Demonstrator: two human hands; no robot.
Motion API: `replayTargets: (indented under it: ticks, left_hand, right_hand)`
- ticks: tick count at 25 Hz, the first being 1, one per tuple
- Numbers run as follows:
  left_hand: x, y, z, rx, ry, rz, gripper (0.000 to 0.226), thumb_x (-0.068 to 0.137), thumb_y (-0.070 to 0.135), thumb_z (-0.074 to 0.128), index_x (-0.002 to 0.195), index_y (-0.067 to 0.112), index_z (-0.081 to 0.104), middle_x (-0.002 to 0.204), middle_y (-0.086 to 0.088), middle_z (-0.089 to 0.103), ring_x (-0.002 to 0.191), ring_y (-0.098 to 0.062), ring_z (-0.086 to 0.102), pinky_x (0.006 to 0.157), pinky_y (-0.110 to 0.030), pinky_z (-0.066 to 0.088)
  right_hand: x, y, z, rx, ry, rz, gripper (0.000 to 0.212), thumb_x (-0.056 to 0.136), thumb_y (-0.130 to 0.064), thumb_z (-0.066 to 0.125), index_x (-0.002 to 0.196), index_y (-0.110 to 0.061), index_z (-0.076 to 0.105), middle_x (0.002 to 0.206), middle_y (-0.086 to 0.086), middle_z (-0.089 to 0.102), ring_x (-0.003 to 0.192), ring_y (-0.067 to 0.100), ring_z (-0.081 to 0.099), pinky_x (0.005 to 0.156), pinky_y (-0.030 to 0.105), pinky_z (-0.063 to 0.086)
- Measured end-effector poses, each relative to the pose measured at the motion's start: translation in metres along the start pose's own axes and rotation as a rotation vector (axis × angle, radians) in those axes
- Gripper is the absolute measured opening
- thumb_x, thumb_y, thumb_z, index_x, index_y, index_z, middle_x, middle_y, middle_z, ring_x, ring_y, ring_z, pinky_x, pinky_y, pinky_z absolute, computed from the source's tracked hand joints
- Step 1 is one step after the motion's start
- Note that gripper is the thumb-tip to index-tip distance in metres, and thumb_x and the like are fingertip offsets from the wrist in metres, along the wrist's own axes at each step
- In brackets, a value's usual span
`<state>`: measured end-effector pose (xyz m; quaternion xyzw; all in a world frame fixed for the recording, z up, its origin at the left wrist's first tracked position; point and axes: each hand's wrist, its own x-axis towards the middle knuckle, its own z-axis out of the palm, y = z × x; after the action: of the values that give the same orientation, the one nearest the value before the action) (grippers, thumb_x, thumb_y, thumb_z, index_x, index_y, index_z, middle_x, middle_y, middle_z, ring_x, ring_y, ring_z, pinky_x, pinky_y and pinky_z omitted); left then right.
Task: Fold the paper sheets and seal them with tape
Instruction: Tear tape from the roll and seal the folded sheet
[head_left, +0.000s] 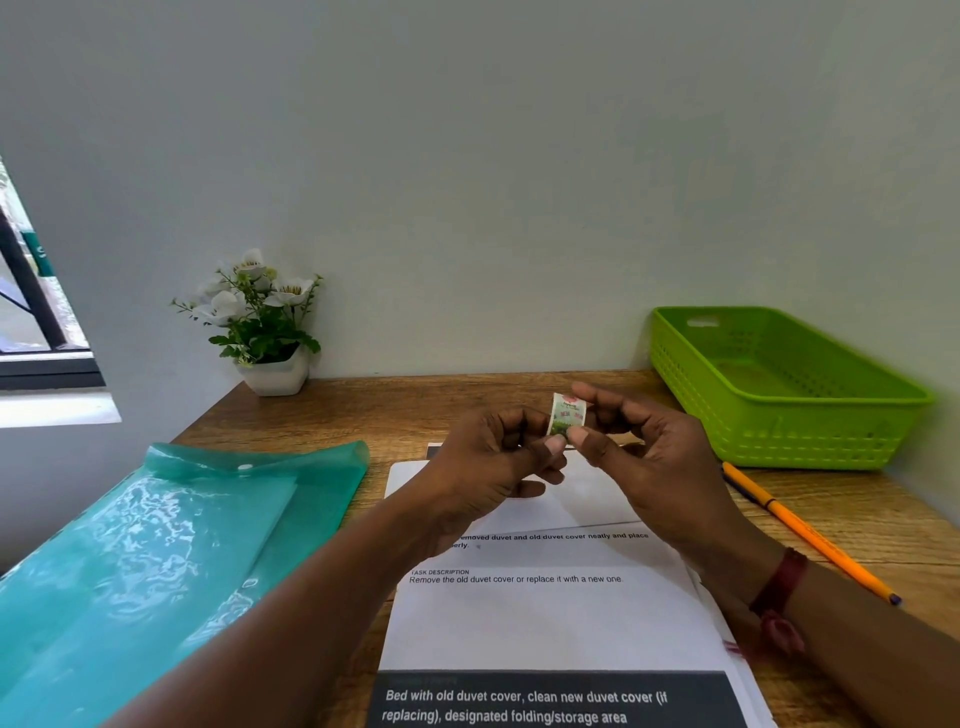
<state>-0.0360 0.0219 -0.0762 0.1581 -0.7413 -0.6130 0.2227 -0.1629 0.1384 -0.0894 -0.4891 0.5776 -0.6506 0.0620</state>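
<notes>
Now: pinching tape roll (567, 414) in right hand (660, 467) grip, thumb and fingers curled round it, above folded paper sheets (545, 613) mid-worktop (415, 410). Nipping roll's 6 o'clock edge with left hand (483, 467) grip, probably hunting the loose end. Lift by nail, peel slowly, keep strip straight.

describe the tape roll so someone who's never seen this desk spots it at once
Start at the wooden desk and the paper sheets in its middle. Above them the left hand and right hand meet, pinching the tape roll. It is the only small roll there, pale with green and pink print.
</notes>
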Motion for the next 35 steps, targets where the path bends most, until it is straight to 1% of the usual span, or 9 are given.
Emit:
replayTargets:
  ticks: [5, 8, 11, 14, 18, 25, 28, 32, 35]
  left_hand:
    - [0.0, 0.0, 0.003, -0.02, -0.023, -0.02, 0.011, 0.092, 0.017, 0.062, 0.101, 0.014, 0.068, 0.085, -0.004, 0.074, 0.076, -0.015, 0.069, 0.077, -0.032, 0.054]
    - [0.001, 0.002, 0.003, 0.124, 0.228, 0.084, 0.008, 0.088, 0.02, 0.068, 0.085, 0.013, 0.071, 0.073, -0.005, 0.073, 0.063, -0.017, 0.067, 0.071, -0.036, 0.056]
    - [0.004, 0.004, -0.004, 0.255, 0.42, 0.226, 0.006, 0.084, 0.024, 0.072, 0.087, 0.019, 0.07, 0.08, 0.004, 0.072, 0.072, -0.009, 0.066, 0.072, -0.027, 0.054]
    - [0.003, 0.001, -0.005, 0.417, 0.21, 0.266, 0.027, 0.085, 0.024, 0.071, 0.112, 0.027, 0.067, 0.107, 0.016, 0.067, 0.096, 0.003, 0.061, 0.084, -0.022, 0.052]
    - [0.0, -0.005, -0.002, 0.349, -0.075, 0.277, 0.023, 0.087, 0.013, 0.069, 0.111, 0.016, 0.07, 0.102, 0.004, 0.073, 0.093, -0.013, 0.067, 0.083, -0.02, 0.053]
    - [-0.001, -0.007, 0.001, 0.389, -0.056, 0.261, 0.013, 0.076, 0.014, 0.079, 0.087, 0.011, 0.072, 0.086, 0.001, 0.073, 0.084, -0.007, 0.068, 0.079, -0.02, 0.053]
    - [0.001, -0.009, 0.0, 0.4, 0.015, 0.254, 0.011, 0.075, 0.017, 0.079, 0.083, 0.019, 0.072, 0.084, 0.009, 0.072, 0.083, -0.003, 0.067, 0.081, -0.027, 0.055]
    - [0.003, -0.01, 0.002, 0.299, 0.135, 0.192, 0.01, 0.075, 0.025, 0.079, 0.082, 0.02, 0.073, 0.084, 0.005, 0.072, 0.08, -0.011, 0.069, 0.075, -0.042, 0.06]
    - [0.004, -0.012, 0.003, 0.252, 0.168, 0.16, 0.021, 0.073, 0.033, 0.077, 0.083, 0.015, 0.073, 0.081, 0.002, 0.072, 0.075, -0.013, 0.07, 0.072, -0.044, 0.06]
  right_hand:
    - [0.0, 0.001, 0.0, -0.045, 0.05, -0.034, 0.043, 0.081, -0.004, 0.073, 0.113, -0.032, 0.066, 0.093, -0.012, 0.073, 0.09, 0.009, 0.069, 0.078, 0.032, 0.057]
    - [0.004, 0.004, -0.002, -0.043, 0.045, -0.032, 0.039, 0.084, 0.0, 0.067, 0.11, -0.029, 0.066, 0.087, -0.013, 0.072, 0.088, 0.008, 0.068, 0.081, 0.039, 0.055]
    - [0.007, 0.007, -0.003, 0.028, -0.037, 0.006, 0.034, 0.087, -0.005, 0.061, 0.107, -0.032, 0.063, 0.078, -0.015, 0.063, 0.085, 0.004, 0.063, 0.082, 0.036, 0.051]
    - [0.005, 0.006, -0.002, 0.079, -0.161, 0.021, 0.03, 0.082, -0.021, 0.057, 0.11, -0.031, 0.06, 0.074, -0.011, 0.055, 0.078, 0.003, 0.057, 0.076, 0.019, 0.047]
    - [0.003, 0.005, -0.003, 0.046, -0.216, 0.028, 0.032, 0.085, -0.017, 0.051, 0.111, -0.034, 0.058, 0.073, -0.013, 0.055, 0.076, 0.004, 0.058, 0.069, 0.023, 0.051]
    - [0.0, 0.007, -0.004, -0.068, -0.258, -0.009, 0.038, 0.078, -0.021, 0.065, 0.108, -0.044, 0.059, 0.082, -0.004, 0.059, 0.083, 0.011, 0.062, 0.084, 0.039, 0.054]
    - [-0.001, 0.009, -0.005, -0.116, -0.206, -0.068, 0.037, 0.079, -0.021, 0.075, 0.107, -0.041, 0.062, 0.1, -0.015, 0.062, 0.101, 0.007, 0.062, 0.087, 0.036, 0.055]
    - [0.0, 0.006, -0.006, -0.151, -0.019, -0.11, 0.027, 0.069, -0.039, 0.076, 0.093, -0.032, 0.065, 0.1, -0.012, 0.064, 0.096, 0.005, 0.064, 0.074, 0.022, 0.056]
    - [0.001, 0.007, -0.006, -0.216, 0.044, -0.161, 0.024, 0.069, -0.042, 0.073, 0.084, -0.024, 0.067, 0.092, -0.007, 0.066, 0.091, 0.008, 0.065, 0.064, 0.022, 0.056]
